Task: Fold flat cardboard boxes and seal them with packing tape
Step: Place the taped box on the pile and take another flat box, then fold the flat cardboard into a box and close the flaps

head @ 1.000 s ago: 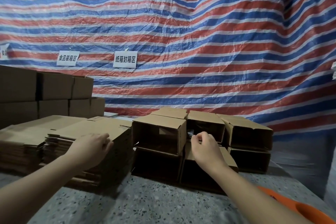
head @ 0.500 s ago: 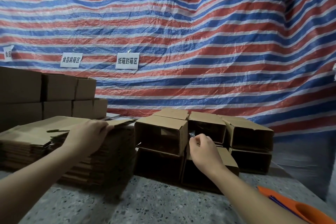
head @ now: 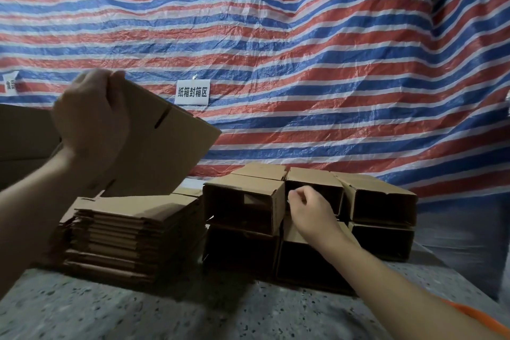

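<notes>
The left hand grips one flat brown cardboard box blank by its upper left edge, fingers curled over the top, and holds it tilted up in the air above the stack of flat brown cardboard blanks on the speckled grey stone table; lifted clear like that, I judge it is free to be opened into a box. The right hand is out in front of the assembled open brown cardboard boxes, which lie stacked two high with their open ends facing the person, presumably so they can be reached; its fingers are curled with thumb and fingertips pinched together, but what they pinch, if anything, I cannot tell. Behind hangs a red, white and blue striped tarpaulin with a white paper sign. Half a second ago the left hand was only peeling the top blank's edge off the stack; now it has raised it well clear. The right hand has barely shifted.
</notes>
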{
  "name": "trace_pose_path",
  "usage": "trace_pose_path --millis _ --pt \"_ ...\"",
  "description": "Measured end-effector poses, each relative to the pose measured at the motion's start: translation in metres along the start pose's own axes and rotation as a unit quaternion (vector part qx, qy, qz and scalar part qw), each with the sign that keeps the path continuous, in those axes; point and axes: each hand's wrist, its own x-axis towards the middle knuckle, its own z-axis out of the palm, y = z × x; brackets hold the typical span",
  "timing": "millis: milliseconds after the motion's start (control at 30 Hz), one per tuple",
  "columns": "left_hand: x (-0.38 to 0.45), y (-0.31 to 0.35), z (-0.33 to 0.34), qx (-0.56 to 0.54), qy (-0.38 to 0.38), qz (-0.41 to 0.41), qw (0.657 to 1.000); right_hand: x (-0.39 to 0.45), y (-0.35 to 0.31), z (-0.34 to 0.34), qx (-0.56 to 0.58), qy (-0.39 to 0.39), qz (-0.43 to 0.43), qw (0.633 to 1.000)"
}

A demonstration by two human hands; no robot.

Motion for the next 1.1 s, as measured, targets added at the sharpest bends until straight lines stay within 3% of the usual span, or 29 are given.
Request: trace_pose_path --millis 133,333,433,500,600,733,900,1000,1100 --pt "0.011 0.032 -0.011 -0.036 0.001 0.016 0.999 0.015 -0.028 -0.014 0.112 -0.013 0.041 0.993" --pt "0.023 0.081 -0.020 -0.141 0.005 -0.072 0.987 0.017 -0.081 -0.044 0.292 -0.078 0.032 0.953" --pt "0.015 0.106 -0.017 -0.229 -0.034 -0.136 0.963 0.012 -0.088 -0.066 0.351 0.011 0.060 0.934" --pt "0.006 0.121 -0.011 -0.312 -0.061 -0.220 0.922 0.008 -0.083 -0.084 0.359 0.071 0.090 0.926" --pt "-0.014 0.135 -0.005 -0.421 -0.100 -0.348 0.832 -0.003 -0.059 -0.110 0.349 0.116 0.117 0.922" --pt "-0.061 0.134 0.007 -0.423 -0.191 -0.372 0.804 -0.029 -0.018 -0.131 0.303 0.141 0.141 0.932" --pt "-0.122 0.130 0.010 -0.370 -0.244 -0.394 0.805 -0.062 0.015 -0.133 0.293 0.131 0.161 0.933" --pt "-0.143 0.130 0.000 -0.347 -0.264 -0.447 0.781 -0.076 0.023 -0.126 0.290 0.136 0.154 0.935" --pt "-0.150 0.126 -0.011 -0.369 -0.275 -0.443 0.769 -0.086 0.031 -0.123 0.289 0.130 0.143 0.938"
